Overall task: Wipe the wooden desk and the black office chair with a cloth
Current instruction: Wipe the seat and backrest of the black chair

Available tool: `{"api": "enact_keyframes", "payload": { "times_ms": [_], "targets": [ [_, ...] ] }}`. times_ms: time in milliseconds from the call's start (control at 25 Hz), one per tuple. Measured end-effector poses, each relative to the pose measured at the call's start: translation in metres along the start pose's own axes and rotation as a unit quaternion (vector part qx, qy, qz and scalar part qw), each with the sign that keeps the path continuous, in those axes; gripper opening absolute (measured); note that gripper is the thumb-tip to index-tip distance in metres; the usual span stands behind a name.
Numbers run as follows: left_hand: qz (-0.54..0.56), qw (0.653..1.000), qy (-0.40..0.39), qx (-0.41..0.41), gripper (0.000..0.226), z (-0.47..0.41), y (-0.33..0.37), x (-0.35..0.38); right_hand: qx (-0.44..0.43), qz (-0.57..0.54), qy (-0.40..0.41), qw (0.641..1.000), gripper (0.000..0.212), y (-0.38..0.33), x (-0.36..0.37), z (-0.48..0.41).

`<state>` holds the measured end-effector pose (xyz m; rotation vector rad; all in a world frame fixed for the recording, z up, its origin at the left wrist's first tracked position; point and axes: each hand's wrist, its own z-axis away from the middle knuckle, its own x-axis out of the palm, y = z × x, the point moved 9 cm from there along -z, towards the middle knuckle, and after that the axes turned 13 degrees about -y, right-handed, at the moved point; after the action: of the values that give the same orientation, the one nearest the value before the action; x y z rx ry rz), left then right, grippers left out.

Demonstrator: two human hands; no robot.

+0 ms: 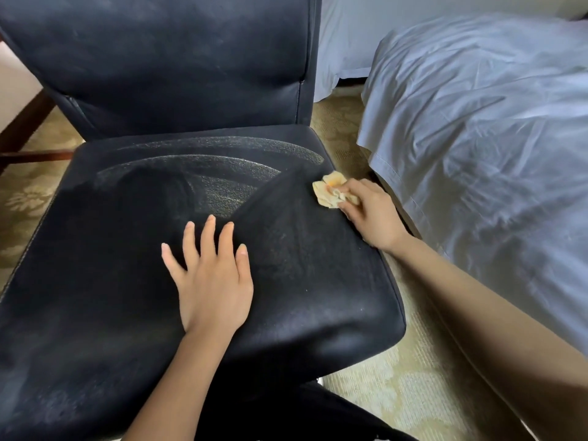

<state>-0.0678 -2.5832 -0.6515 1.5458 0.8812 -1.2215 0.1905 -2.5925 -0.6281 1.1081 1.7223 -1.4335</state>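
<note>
Left hand (211,278) flat, fingers spread, on dusty black chair (111,249); right hand (370,214) clutches crumpled yellow cloth (329,190)

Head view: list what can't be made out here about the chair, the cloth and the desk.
- Chair seat: its base is hidden beneath the cushion; the backrest top is cut off by the upper edge.
- Cloth: bunched in the right hand, whose fingers cover part of it, so its full shape is unknown.
- Seat under the left hand: covered by the flat palm.
- Wooden desk: only dark wooden bars show at the left edge; its top is out of frame.
</note>
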Motion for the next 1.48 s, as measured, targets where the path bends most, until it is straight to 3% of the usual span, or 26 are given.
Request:
{"api": "enact_keyframes", "payload": {
  "times_ms": [320,480,560,760,920,1080,1160,1240,1480],
  "targets": [
    [-0.001,1.000,0.013,0.000,0.052,0.003,-0.009,-0.003,-0.069,-0.063,-0.036,0.995,0.017,-0.039,-0.006,0.149],
    [0.010,1.000,0.021,0.020,0.062,0.004,-0.012,-0.004,-0.182,0.007,-0.082,0.980,0.021,-0.057,0.000,0.166],
    [0.038,0.999,0.029,0.024,0.063,0.003,-0.015,-0.005,-0.197,0.038,-0.083,0.976,0.022,-0.054,-0.002,0.144],
    [0.120,0.992,0.045,0.017,0.062,0.002,-0.023,-0.008,-0.126,0.028,-0.041,0.991,0.015,-0.033,0.000,0.051],
    [0.209,0.975,0.071,-0.010,0.055,0.003,-0.033,-0.013,-0.009,0.039,0.003,0.999,0.019,-0.001,0.000,-0.019],
    [0.244,0.965,0.090,-0.016,0.054,0.005,-0.035,-0.017,0.164,0.085,0.027,0.982,0.032,0.019,0.012,-0.059],
    [0.245,0.965,0.094,-0.019,0.053,0.005,-0.036,-0.018,0.180,0.085,0.008,0.980,0.036,0.013,0.018,-0.065],
    [0.244,0.965,0.090,-0.028,0.054,0.005,-0.037,-0.016,0.135,0.081,-0.018,0.987,0.033,-0.005,0.022,-0.058],
    [0.226,0.970,0.077,-0.045,0.065,0.003,-0.041,-0.012,-0.109,0.069,-0.068,0.989,0.035,-0.110,0.044,0.021]
  ]
}}
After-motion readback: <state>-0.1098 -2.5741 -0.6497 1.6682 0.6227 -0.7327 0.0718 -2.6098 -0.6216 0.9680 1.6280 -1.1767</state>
